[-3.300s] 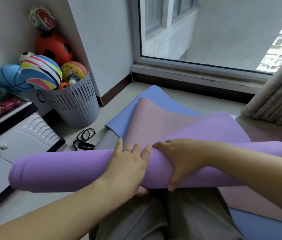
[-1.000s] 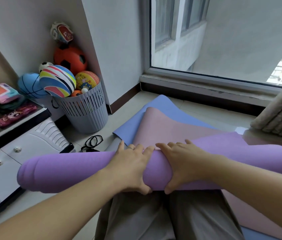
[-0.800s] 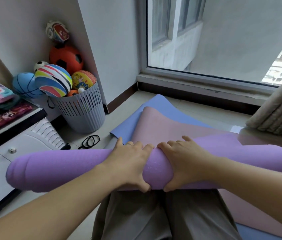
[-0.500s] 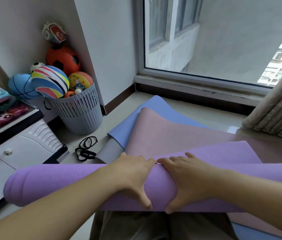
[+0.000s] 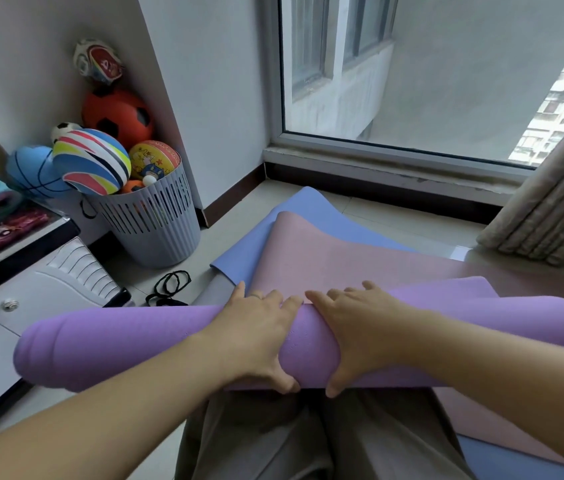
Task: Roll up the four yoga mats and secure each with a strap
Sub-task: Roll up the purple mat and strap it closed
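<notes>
On lap (image 5: 308, 445): purple roll (image 5: 135, 344) w/ flap (image 5: 447, 289)

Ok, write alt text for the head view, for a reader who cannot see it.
A left hand and right hand grip the middle of a mostly rolled purple mat. Beyond it a pink mat lies on a blue mat; black straps lie by a basket of balls.

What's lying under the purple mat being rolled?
A pink mat lies directly beneath the purple mat, with a blue mat under that. Anything lower is covered by them.
</notes>
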